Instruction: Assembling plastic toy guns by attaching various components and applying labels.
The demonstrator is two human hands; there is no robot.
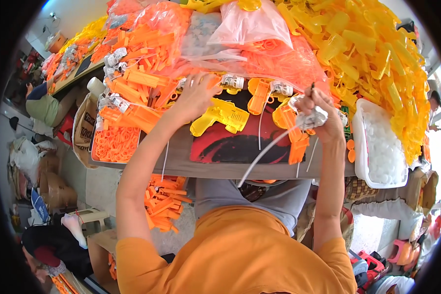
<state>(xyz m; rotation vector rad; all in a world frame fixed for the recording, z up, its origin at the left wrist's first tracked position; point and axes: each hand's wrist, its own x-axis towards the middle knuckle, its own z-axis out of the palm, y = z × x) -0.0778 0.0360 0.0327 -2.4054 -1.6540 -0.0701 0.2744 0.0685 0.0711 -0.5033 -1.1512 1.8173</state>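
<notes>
While the right hand (324,110) gripped a silvery mechanism (314,119) trailing a white tube (262,152) above the right of the bench (181,149), the left hand (196,95) hovered beside a yellow toy-gun shell (224,116), its grip impossible to tell.

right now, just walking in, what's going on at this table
A person's right hand holds a silvery-white part with a pale tube hanging from it. The left hand is at the row of parts behind the yellow gun-shaped shell; its grip is unclear. That shell lies on a red-and-black mat.
</notes>
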